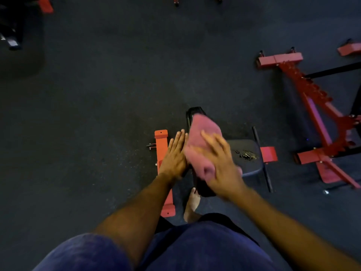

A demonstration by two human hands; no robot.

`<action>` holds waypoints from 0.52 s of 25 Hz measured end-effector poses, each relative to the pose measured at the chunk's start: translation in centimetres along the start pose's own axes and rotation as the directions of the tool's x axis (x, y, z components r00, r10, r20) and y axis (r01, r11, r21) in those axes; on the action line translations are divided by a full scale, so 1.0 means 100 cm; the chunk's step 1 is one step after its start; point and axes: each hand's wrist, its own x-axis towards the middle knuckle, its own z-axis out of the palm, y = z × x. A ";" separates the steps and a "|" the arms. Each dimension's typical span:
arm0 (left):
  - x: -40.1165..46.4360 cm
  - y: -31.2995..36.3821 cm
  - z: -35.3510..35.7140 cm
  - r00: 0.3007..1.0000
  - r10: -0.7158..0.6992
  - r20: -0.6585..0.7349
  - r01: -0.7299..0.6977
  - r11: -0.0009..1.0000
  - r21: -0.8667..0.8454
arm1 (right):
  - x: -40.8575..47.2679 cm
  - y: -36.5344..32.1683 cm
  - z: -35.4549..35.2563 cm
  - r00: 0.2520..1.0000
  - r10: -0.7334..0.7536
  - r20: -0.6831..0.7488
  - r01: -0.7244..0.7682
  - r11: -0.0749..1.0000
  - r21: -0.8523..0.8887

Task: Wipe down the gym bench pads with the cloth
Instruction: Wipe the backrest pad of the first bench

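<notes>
A: What's on the left?
B: The left hand (174, 157), fingers straight, flat against the side of the upright back pad (192, 118), holding nothing.
A: And the cloth?
B: The pink cloth (201, 141) lies draped on that pad; the blurred right hand (220, 163) presses it, fingers spread.
A: Further right?
B: The seat pad (248, 165), with keys (246, 154) lying on it.

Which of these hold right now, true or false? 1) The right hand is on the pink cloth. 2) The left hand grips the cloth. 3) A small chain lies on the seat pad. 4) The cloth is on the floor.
1) True: the right hand presses the pink cloth.
2) False: the left hand lies flat beside it.
3) True: a small chain lies on the seat pad.
4) False: it lies on the backrest pad.
</notes>
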 end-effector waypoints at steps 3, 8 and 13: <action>0.003 -0.002 -0.003 1.000 -0.017 0.013 0.016 0.998 0.060 | 0.109 0.011 -0.024 0.994 0.098 0.047 -0.100 0.995 0.028; 0.001 0.002 -0.006 1.000 -0.023 0.008 0.023 1.000 -0.021 | 0.004 0.002 0.007 0.997 0.067 -0.027 -0.066 0.997 0.045; 0.000 0.011 -0.018 0.997 -0.060 0.042 0.064 0.993 -0.099 | -0.012 0.005 0.010 0.999 0.007 -0.047 -0.003 0.997 0.079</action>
